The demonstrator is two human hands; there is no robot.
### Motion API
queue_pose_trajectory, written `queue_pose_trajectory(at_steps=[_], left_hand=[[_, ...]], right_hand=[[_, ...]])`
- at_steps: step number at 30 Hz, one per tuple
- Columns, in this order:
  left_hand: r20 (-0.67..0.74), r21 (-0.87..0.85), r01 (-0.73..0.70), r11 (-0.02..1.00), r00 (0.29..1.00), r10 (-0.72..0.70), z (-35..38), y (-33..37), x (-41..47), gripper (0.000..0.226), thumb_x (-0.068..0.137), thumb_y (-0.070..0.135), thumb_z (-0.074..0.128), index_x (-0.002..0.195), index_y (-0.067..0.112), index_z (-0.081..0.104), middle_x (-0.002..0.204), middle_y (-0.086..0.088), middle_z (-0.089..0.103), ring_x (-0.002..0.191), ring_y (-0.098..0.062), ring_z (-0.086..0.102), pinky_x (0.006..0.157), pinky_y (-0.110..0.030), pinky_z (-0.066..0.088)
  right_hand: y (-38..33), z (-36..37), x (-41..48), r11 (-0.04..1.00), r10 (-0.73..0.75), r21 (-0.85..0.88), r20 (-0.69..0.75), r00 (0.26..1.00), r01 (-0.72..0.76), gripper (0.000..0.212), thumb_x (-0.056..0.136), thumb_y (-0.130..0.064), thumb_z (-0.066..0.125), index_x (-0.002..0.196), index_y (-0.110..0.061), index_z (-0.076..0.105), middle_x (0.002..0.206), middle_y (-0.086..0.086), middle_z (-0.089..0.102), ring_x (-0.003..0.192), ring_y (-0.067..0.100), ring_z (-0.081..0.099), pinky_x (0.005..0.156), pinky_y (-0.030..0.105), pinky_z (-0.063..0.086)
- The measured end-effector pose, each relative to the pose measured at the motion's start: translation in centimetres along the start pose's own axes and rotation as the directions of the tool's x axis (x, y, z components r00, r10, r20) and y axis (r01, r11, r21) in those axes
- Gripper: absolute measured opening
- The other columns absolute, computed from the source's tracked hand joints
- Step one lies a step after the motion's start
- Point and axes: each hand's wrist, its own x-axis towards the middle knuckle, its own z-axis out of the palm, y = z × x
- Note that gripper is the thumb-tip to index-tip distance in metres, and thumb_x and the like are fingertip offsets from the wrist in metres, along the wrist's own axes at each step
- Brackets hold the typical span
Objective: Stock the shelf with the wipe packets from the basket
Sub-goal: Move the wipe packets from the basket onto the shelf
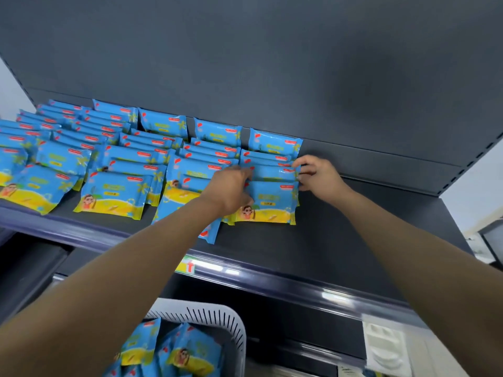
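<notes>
While packets [117, 191] crowd the left, basket [215, 312] sits below.

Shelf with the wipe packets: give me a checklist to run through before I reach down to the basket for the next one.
1. Hands free: not ok, the left hand and right hand grip the held packet by its ends.
2. Seating in the rightmost row: cannot tell, the hands cover the held packet's edges.
3. Rows tidy: not ok, a stray packet juts toward the front edge under the left forearm.
4. Space for more: ok, bare shelf lies right of that row.
5. Supply: ok, the basket holds more packets.
</notes>
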Motion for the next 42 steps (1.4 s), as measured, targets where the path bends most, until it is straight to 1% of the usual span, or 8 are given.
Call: queue_pose_trajectory(at_steps=[4,10,14,18,23,30,37,42], left_hand=[[-0.026,0.206,-0.013,0.978,0.999,0.019,0.9,0.4,1.4,0.054,0.079,0.032,0.067,0.125,0.012,0.049,0.124,-0.009,0.051,0.117,-0.028,0.042,0.096,-0.038,0.034],[-0.084,0.378,-0.071,0.923,0.990,0.110,1.0,0.7,0.4,0.057,0.083,0.037,0.062,0.129,0.012,0.040,0.127,-0.009,0.047,0.119,-0.028,0.040,0.101,-0.037,0.030],[-0.163,0.363,-0.128,0.923,0.966,0.198,-0.4,0.7,-1.9,0.043,0.090,0.023,0.053,0.130,0.011,0.041,0.126,-0.010,0.047,0.119,-0.028,0.041,0.102,-0.035,0.025],[-0.299,0.333,-0.198,0.922,0.905,0.302,-3.3,1.0,-5.5,0.038,0.088,0.017,0.056,0.123,0.006,0.050,0.116,-0.014,0.053,0.110,-0.032,0.046,0.097,-0.036,0.026],[-0.414,0.371,-0.262,0.891,0.812,0.411,-7.6,1.0,-10.9,0.034,0.077,0.009,0.067,0.109,-0.001,0.059,0.101,-0.019,0.059,0.097,-0.038,0.054,0.090,-0.043,0.036],[-0.519,0.442,-0.239,0.865,0.718,0.464,-13.0,0.7,-17.9,0.038,0.071,0.010,0.071,0.105,-0.004,0.060,0.101,-0.022,0.060,0.092,-0.041,0.056,0.091,-0.039,0.029],[-0.522,0.505,-0.225,0.834,0.690,0.502,-15.4,-0.8,-23.6,0.045,0.074,0.020,0.071,0.110,-0.003,0.057,0.106,-0.022,0.057,0.092,-0.040,0.054,0.086,-0.041,0.030],[-0.528,0.389,-0.255,0.885,0.726,0.441,-12.0,-4.1,-27.3,0.045,0.074,0.020,0.070,0.112,-0.001,0.056,0.108,-0.020,0.058,0.097,-0.037,0.056,0.086,-0.041,0.036]], right_hand=[[-1.0,-0.5,-1.0,0.991,-0.070,-0.126,-0.179,0.981,0.047,0.031,0.087,0.007,0.043,0.104,-0.009,0.063,0.093,0.003,0.063,0.095,0.020,0.061,0.085,0.036,0.053],[-3.8,0.5,-4.3,0.979,-0.146,-0.167,-0.164,0.976,0.119,0.030,0.090,-0.002,0.051,0.116,-0.012,0.062,0.113,0.003,0.064,0.103,0.011,0.059,0.083,0.016,0.046],[-6.0,1.5,-7.0,0.950,-0.238,-0.253,-0.197,0.951,0.185,0.030,0.090,-0.004,0.052,0.117,-0.011,0.062,0.117,0.006,0.063,0.101,0.016,0.060,0.067,0.002,0.046],[-8.5,2.8,-9.8,0.839,-0.392,-0.486,-0.229,0.891,0.244,0.030,0.090,-0.009,0.054,0.119,-0.009,0.061,0.119,0.008,0.062,0.109,0.024,0.056,0.092,0.034,0.047],[-11.7,4.9,-13.6,0.709,-0.564,-0.616,-0.199,0.802,0.345,0.028,0.087,-0.008,0.055,0.114,-0.004,0.062,0.117,0.012,0.063,0.109,0.031,0.055,0.093,0.035,0.041],[-17.2,7.0,-17.8,0.621,-0.680,-0.667,-0.197,0.706,0.412,0.029,0.085,-0.011,0.057,0.112,-0.002,0.061,0.121,0.013,0.060,0.109,0.034,0.054,0.093,0.037,0.039],[-20.8,9.8,-21.9,0.555,-0.751,-0.692,-0.178,0.635,0.463,0.037,0.083,-0.014,0.061,0.118,-0.001,0.058,0.131,0.017,0.053,0.120,0.038,0.048,0.097,0.043,0.036],[-18.7,14.3,-24.5,0.522,-0.775,-0.678,-0.124,0.620,0.517,0.039,0.078,-0.014,0.066,0.113,0.001,0.060,0.124,0.019,0.057,0.112,0.040,0.054,0.092,0.048,0.044]])
